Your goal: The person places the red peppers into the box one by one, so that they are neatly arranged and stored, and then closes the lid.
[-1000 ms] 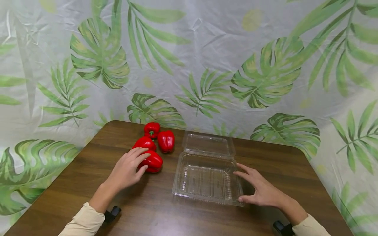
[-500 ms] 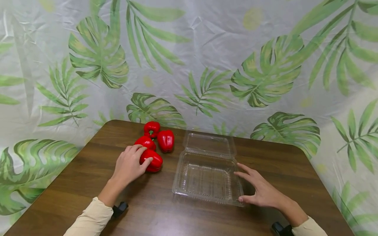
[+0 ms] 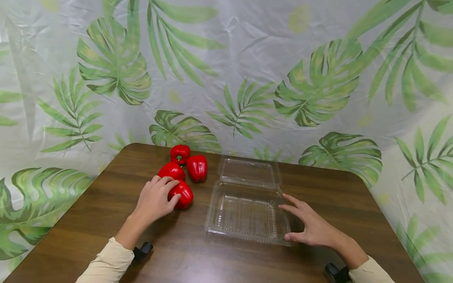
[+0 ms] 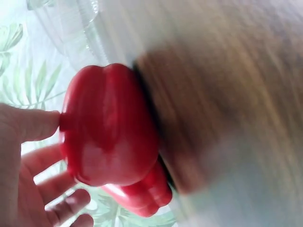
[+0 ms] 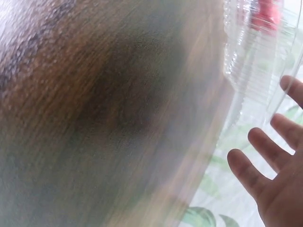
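Observation:
My left hand (image 3: 153,200) grips the nearest red bell pepper (image 3: 184,195), thumb on the near side and fingers over the top. In the left wrist view this glossy pepper (image 4: 111,127) fills the middle, with the thumb against its side. Part of another red pepper (image 4: 142,191) shows behind it. To the right lies a clear plastic clamshell container (image 3: 244,214), its lid (image 3: 249,171) folded back. My right hand (image 3: 311,226) rests at the container's right edge, thumb and fingers spread along it. Those fingers (image 5: 246,170) look loosely extended in the right wrist view.
Three other red bell peppers stand beyond the held one: one close behind (image 3: 172,171), one at the back (image 3: 179,154) and one to its right (image 3: 197,168). All sit on a brown wooden table (image 3: 170,251). A leaf-patterned sheet (image 3: 255,70) hangs behind it.
My left hand has moved right and brought its thumb onto the nearest pepper, which has turned slightly. The right hand and the container stay about where they were.

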Tool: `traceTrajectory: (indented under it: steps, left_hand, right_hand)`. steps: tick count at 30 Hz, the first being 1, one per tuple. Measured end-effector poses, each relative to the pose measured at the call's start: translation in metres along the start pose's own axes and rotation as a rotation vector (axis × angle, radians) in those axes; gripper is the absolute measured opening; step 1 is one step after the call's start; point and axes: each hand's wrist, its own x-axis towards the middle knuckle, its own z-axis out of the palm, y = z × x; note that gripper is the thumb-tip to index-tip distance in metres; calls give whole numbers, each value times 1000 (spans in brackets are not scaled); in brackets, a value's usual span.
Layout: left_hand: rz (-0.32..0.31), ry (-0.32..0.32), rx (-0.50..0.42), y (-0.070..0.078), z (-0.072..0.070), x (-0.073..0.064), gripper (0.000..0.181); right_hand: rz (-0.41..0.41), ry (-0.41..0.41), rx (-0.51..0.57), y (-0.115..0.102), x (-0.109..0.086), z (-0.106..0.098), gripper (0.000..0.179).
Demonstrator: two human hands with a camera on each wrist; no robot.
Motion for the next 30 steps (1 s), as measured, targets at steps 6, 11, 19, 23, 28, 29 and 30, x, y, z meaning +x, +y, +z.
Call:
traceTrajectory:
  steps: [6,11,19,23,28,29,30]
  left_hand:
    - [76,-66,-36,2,-6,1,39]
    - [122,-130,-78,2,-9,2,46]
    - [153,-193,-208,6,-7,-1,38]
    - [159,-173,-161,5,-6,-5,50]
    - [155,-160,-115,2,-7,-8,51]
    - [152,-166,-118,2,-7,-8,51]
    - [148,-174,-125,1,-8,-8,51]
  right_hand:
    - [-8,5,-8,0,1,-1,74]
    - [-8,11,-11,-1,0,0,75]
    - [-3,16,-16,-2,0,-1,74]
    - [0,16,-21,-2,0,-1,77]
    - [10,15,-16,-2,1,1,82]
    - [10,15,-15,-2,1,2,83]
    - [10,12,-14,-2,1,2,84]
